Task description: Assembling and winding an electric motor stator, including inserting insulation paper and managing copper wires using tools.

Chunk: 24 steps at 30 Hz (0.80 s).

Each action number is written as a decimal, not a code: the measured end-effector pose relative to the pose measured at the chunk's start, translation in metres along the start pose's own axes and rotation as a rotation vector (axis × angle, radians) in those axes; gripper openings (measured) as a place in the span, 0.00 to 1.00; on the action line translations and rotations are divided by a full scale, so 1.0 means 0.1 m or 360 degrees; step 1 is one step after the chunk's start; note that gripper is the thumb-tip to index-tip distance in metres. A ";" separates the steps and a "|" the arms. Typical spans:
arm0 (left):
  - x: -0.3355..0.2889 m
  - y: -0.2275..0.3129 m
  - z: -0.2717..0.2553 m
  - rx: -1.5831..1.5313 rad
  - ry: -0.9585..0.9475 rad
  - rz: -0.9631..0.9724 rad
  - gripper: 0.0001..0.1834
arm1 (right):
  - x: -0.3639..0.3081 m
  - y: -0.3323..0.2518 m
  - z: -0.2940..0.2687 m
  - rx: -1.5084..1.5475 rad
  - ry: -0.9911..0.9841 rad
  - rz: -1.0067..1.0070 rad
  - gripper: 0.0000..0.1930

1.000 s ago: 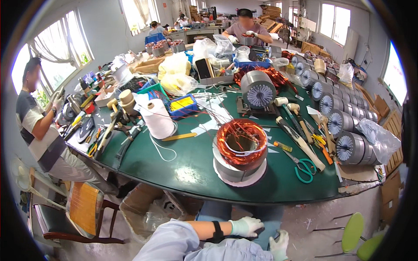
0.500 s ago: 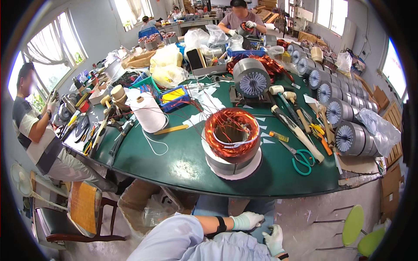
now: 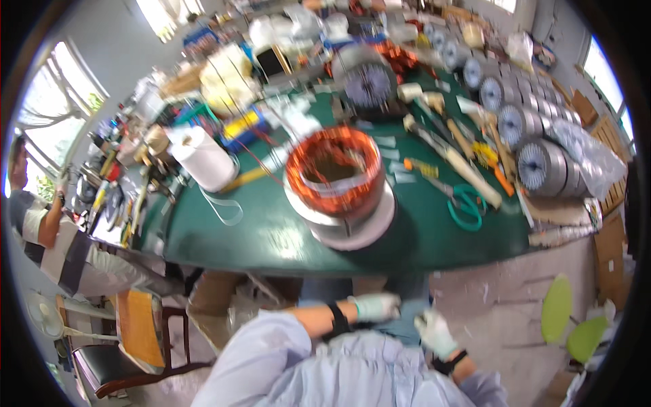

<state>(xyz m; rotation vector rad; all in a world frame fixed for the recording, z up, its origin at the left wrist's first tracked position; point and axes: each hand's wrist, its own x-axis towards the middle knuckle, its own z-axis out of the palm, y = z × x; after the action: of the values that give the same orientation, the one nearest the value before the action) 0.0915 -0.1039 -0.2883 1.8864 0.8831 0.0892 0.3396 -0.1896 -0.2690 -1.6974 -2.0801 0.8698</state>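
My left hand [image 3: 377,307], in a white glove, is over my lap below the table edge. My right hand [image 3: 436,334], gloved the same way, is beside it and apart from it. Motion blur smears the fingers of both, and no object shows in either. Ahead of them on the green table [image 3: 264,234] stands a grey stator core [image 3: 342,226] with a ring of copper windings [image 3: 368,182] on top. Under it is a round white base [image 3: 363,239]. Thin red leads run off the windings to the left.
Left of the stator stands a white thread cone [image 3: 203,159]. To its right lie teal-handled scissors [image 3: 466,207], a wooden-handled tool [image 3: 468,173] and orange pliers [image 3: 498,173]. Slotted grey cores [image 3: 536,166] line the right side. A co-worker [image 3: 51,224] stands at the left, near a chair [image 3: 139,332].
My view has tilted down and blurred, so the table stands higher in the picture. My right hand has shifted a little away from my left, and more of its forearm shows.
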 end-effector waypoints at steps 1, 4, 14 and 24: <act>0.07 -0.29 0.09 0.0482 0.0268 0.0010 0.14 | 0.06 -0.14 -0.15 0.0228 0.0120 0.0037 0.09; -0.22 0.09 -0.39 0.0469 0.0581 0.0173 0.14 | 0.24 -0.50 -0.64 0.0566 0.0231 0.0106 0.07; -2.02 1.15 -1.49 0.0330 0.0639 0.0023 0.12 | -0.41 -0.72 -1.33 0.0388 0.0110 -0.0013 0.05; -1.90 1.69 -3.54 0.0306 0.0893 0.0219 0.72 | 0.04 -1.19 -2.47 -0.0537 -0.0029 -0.0743 0.06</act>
<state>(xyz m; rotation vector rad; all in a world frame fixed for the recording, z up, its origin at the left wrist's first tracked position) -0.1083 0.0121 0.0814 2.1402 1.1629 0.6637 0.3943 -0.1360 -0.0055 -1.2458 -2.5946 0.4083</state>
